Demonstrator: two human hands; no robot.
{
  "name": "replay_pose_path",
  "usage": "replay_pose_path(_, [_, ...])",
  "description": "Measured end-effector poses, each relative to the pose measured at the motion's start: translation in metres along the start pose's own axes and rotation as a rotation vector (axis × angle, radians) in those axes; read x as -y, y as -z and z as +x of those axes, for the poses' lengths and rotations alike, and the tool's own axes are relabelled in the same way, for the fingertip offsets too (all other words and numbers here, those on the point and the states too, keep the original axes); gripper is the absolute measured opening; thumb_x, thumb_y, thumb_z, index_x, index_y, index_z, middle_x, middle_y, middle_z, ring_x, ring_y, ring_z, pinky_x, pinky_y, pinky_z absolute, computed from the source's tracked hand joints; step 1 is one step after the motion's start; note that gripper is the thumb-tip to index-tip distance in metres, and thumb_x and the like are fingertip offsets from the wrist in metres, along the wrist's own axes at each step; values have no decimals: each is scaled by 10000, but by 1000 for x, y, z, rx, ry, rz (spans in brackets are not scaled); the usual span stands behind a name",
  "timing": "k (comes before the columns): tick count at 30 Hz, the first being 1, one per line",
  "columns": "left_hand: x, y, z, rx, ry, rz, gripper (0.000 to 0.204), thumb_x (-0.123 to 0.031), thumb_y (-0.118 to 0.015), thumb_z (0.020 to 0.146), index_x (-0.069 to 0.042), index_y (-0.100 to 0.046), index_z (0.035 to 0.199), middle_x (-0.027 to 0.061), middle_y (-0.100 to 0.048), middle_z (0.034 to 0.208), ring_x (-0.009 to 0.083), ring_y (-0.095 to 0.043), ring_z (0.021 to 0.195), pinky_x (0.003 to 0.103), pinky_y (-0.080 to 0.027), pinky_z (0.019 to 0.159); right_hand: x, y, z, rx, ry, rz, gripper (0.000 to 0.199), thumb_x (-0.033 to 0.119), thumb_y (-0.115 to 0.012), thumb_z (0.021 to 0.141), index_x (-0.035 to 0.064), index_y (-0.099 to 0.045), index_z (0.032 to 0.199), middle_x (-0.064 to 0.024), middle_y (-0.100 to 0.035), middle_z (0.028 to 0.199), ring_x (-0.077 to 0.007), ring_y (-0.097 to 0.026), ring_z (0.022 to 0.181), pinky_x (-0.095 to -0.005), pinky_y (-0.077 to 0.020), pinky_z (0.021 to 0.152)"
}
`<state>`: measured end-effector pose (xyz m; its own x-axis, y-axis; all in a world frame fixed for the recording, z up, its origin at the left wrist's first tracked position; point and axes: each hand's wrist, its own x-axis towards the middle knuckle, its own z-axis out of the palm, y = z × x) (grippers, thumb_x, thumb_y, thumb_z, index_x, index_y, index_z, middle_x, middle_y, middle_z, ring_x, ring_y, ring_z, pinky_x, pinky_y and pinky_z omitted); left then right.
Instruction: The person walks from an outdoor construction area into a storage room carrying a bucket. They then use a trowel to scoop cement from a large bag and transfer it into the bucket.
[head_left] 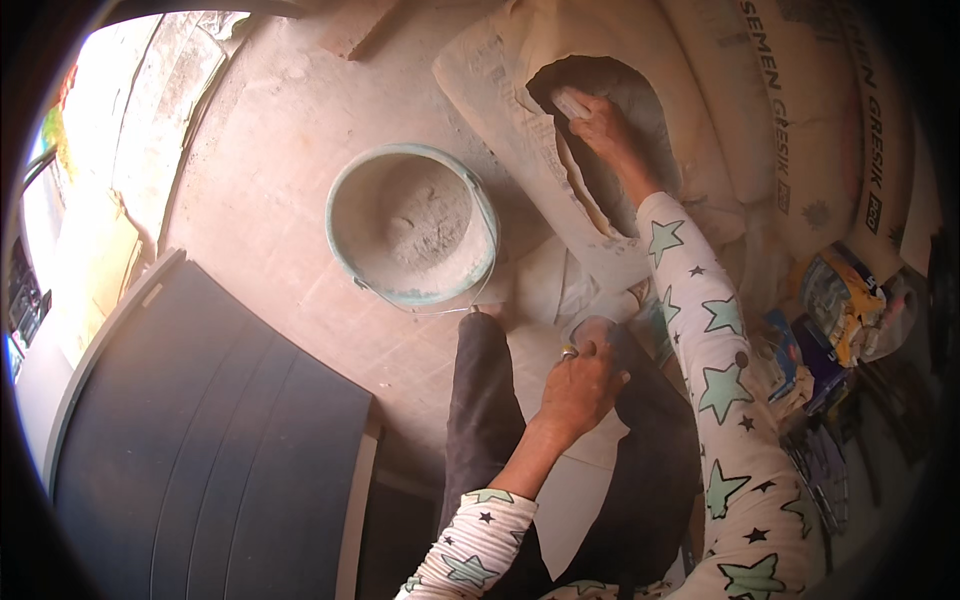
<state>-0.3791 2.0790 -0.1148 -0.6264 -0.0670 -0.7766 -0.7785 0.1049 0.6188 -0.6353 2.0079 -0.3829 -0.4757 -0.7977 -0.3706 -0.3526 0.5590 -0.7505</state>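
My right hand [604, 130] reaches into the torn opening of a brown paper cement bag [500, 75]. Its fingers are closed round a pale, whitish object [571, 103] that looks like the handle of a scoop; the rest of it is lost in the bag's dark inside. My left hand [582, 385] rests by my knee with its fingers curled and a ring on one of them. Nothing shows in it. Left of the bag, a light green bucket [345, 265] stands upright on the floor, with grey powder [430, 228] in it and its wire handle hanging down.
More full cement bags [790, 120] lie at the right. Crumpled colourful packets [835, 310] are heaped below them. A dark ribbed panel [215, 430] fills the lower left. Pale sheets [130, 130] lie at the far left, and a brick-like block [360, 28] lies at the top.
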Motion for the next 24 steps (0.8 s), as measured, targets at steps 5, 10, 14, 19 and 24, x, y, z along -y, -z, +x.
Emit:
replay_pose_path(5, [7,4,-1,13,17,5,485,-306,-655,927,-64,-507,1320,215,-633,1067,459,-631,966,510,-521,826,10,-10,-10,230,4,2,593,98,-601,735,39,-614,1326,-175,-666,1141,-281,-640,1002,-330,-507,893])
replay_pose_path(10, [12,2,-6,8,26,6,488,-306,-657,924,-61,-507,1319,214,-634,1063,458,-628,974,514,-518,830,37,-5,-21,398,-327,258,599,76,-570,727,-3,-616,1319,-12,-613,749,-110,-529,569,-267,-446,506])
replay_pose_path(14, [8,-1,0,23,26,7,476,-306,-659,923,-64,-517,1308,213,-635,1063,458,-627,972,517,-518,831,25,5,-31,406,-338,388,564,78,-580,730,-1,-636,1285,30,-495,631,-60,-423,485,-248,-337,414])
replay_pose_path(19, [5,1,7,41,60,16,462,-305,-659,923,-67,-533,1299,208,-637,1080,457,-627,976,513,-516,847,11,9,-47,429,-380,588,568,75,-576,752,0,-616,1313,-5,-565,720,-64,-478,521,-231,-397,459])
replay_pose_path(24, [15,6,14,50,135,-6,471,-324,-652,929,-67,-546,1308,200,-640,1115,438,-621,1023,497,-503,901,3,12,-74,406,-430,712,603,66,-554,773,16,-577,1373,-28,-614,829,-76,-528,568,-233,-430,489])
